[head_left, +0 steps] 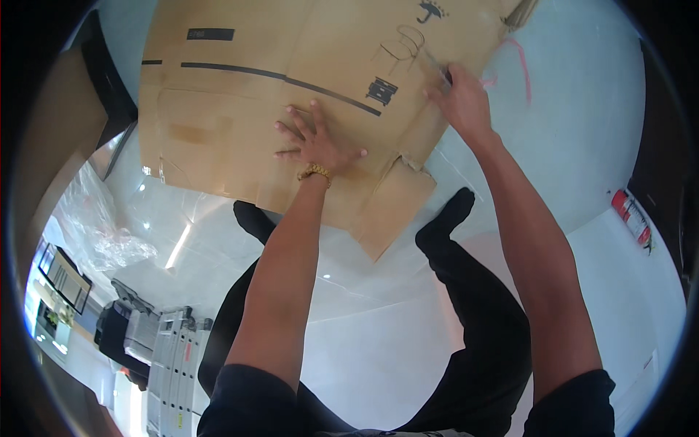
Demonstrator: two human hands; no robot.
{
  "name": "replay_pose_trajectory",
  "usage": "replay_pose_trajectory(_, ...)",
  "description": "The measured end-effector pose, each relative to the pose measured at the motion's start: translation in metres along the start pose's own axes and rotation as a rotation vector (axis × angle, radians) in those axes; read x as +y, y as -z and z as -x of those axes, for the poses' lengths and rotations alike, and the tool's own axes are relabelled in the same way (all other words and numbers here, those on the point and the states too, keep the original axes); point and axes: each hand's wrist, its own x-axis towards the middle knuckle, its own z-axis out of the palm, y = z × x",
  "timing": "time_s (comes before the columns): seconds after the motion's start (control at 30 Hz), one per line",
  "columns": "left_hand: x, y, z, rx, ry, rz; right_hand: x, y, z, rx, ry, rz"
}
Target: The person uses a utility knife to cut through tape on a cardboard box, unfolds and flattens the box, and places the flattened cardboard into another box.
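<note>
A large brown flattened cardboard box [240,116] lies on the floor in front of me, with dark printed bars, symbols and a hand-drawn line mark on it. My left hand [318,146] presses flat on its middle, fingers spread, with a beaded yellow bracelet at the wrist. At the right side of the sheet, my right hand [466,102] is closed round a slim tool [439,67] with a dark grip and a thin grey tip. That tip points at the cardboard beside the drawn mark; the tool's exact kind is partly hidden. A creased flap [393,207] juts toward me.
Pink string [523,69] lies on the glossy floor at right. Crumpled clear plastic [98,218] is at left, with a folded metal ladder [173,364] nearer. A red cylinder [632,218] stands by the right wall. My dark-clad feet flank the flap.
</note>
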Motion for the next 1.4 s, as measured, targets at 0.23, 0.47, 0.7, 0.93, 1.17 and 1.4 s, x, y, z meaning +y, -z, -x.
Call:
replay_pose_trajectory(0.23,-0.013,0.001,0.027,0.096,-0.042,0.080,0.013,-0.003,0.027,0.316,-0.421,-0.337)
replay_pose_trajectory(0.47,0.011,0.025,0.050,0.246,-0.132,-0.058,0.049,-0.035,0.042,0.082,-0.606,-0.897)
replay_pose_trajectory(0.7,0.054,0.069,0.060,0.295,-0.327,-0.310,0.053,-0.002,0.100,-0.053,-0.443,-0.505)
replay_pose_trajectory(0.93,0.053,0.109,0.034,0.144,-0.461,-0.063,0.091,0.033,0.234,-0.063,-0.387,-0.597)
replay_pose_trajectory(1.17,0.104,0.140,0.012,-0.130,-0.020,-0.242,0.125,0.088,0.317,-0.164,-0.692,-0.699)
replay_pose_trajectory(1.4,0.090,0.152,-0.028,-0.104,-0.091,-0.539,0.130,0.117,0.339,-0.174,-0.725,-0.723)
